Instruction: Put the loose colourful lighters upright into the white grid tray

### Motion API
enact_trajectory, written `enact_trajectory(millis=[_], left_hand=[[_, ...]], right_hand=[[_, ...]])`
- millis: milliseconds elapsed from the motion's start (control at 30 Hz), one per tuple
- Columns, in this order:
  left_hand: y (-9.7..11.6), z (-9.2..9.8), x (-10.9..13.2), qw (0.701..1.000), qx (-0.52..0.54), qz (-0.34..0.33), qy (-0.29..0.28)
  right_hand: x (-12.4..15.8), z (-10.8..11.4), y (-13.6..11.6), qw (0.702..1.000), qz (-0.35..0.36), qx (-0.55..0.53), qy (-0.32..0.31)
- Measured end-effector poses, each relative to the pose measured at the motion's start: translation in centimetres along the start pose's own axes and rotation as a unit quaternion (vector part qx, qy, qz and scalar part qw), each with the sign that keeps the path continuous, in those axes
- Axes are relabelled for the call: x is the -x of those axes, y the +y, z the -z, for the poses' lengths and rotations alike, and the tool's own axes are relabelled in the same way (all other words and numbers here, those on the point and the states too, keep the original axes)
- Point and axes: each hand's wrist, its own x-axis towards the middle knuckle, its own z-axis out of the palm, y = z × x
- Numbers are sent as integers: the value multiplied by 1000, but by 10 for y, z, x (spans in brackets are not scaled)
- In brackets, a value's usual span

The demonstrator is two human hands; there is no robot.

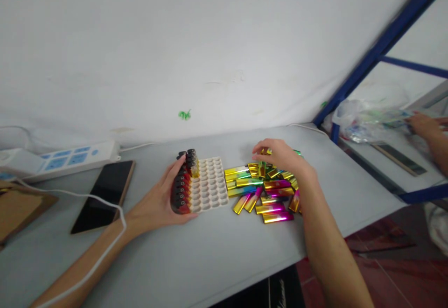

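Note:
A white tray [212, 186] with many round sockets lies on the grey table [196, 256]. Its left column holds a row of upright lighters [182, 184] with black tops. My left hand [159, 200] rests against the tray's left side, thumb on that row and fingers under the near corner. A heap of shiny gold, green and pink lighters [264, 191] lies to the right of the tray. My right hand [280, 156] hovers over the far part of the heap, fingers curled down onto a lighter there.
A dark phone [105, 193] lies left of the tray, with a white power strip [63, 158] behind it and a white cable [105, 205] crossing my left forearm. Another person's hand [427, 128] works at a neighbouring table by a blue frame [381, 46].

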Motion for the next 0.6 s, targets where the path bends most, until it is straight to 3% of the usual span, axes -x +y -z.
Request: enact_trajectory(millis=[300, 433, 600], left_hand=[[8, 3, -2, 1000, -5, -2, 1], [12, 4, -3, 1000, -7, -8, 2], [9, 3, -1, 1000, -14, -9, 12]], right_hand=[[-13, -36, -25, 991, 63, 64, -100], [-10, -40, -24, 996, 53, 35, -65], [-7, -36, -28, 988, 41, -144, 30]])
